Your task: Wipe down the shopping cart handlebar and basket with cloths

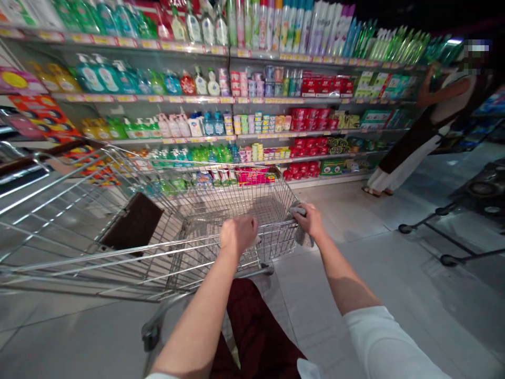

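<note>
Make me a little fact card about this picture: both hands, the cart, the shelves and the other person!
Left hand: curled at the near side of the cart; grip unclear
Right hand: holding a grey cloth at the cart's corner
Cart: metal wire, with a brown panel
Shelves: bottles, red boxes
Other person: standing by the shelves, at right
</note>
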The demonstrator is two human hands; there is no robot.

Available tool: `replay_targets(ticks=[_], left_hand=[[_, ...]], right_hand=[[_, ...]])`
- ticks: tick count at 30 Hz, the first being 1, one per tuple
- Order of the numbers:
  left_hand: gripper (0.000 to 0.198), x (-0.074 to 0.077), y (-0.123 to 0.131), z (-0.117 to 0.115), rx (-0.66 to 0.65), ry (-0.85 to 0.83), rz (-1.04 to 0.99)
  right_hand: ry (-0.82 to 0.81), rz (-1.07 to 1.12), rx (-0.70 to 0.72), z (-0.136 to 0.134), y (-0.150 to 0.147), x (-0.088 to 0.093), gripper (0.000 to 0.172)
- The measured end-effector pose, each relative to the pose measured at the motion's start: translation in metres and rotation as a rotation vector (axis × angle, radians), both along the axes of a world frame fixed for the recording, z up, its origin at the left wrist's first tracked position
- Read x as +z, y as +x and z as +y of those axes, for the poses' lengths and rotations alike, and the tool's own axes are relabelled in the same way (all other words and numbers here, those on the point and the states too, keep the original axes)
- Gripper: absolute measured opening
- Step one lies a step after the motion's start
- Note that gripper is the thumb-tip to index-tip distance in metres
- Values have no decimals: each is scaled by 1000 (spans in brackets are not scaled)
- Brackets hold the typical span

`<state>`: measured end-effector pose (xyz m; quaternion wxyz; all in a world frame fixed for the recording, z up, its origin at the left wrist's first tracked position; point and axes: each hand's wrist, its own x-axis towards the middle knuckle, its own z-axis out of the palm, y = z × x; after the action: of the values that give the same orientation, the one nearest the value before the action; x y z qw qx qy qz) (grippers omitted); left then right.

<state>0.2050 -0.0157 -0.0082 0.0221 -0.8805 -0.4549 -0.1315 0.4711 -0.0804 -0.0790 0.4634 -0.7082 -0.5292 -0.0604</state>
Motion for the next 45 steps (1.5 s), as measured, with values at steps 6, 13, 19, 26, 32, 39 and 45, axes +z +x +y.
replay_targets(ticks=[6,13,19,26,32,39,45], left_hand=[[45,-2,-19,13,27,-12,26],[43,-1,-41,27,27,-22,-28],[44,-6,-49,48,99,-149,-66],[50,-11,-66,60,92,-147,-73],[47,7,-88,53,102,-191,-12],[49,7,-123,58,188,-281,51],[41,11,-152,69,245,-373,-93]], right_hand=[[42,-29,-101,11,-26,-10,15],[9,-100,-146,16,-48,-13,12],[-74,-105,-187,18,-68,-10,12],[-94,-130,-210,16,-91,-11,12],[-44,-113,-185,5,-114,-12,11],[6,-150,-87,-32,-163,-15,7],[124,-125,4,-52,-206,-14,11]])
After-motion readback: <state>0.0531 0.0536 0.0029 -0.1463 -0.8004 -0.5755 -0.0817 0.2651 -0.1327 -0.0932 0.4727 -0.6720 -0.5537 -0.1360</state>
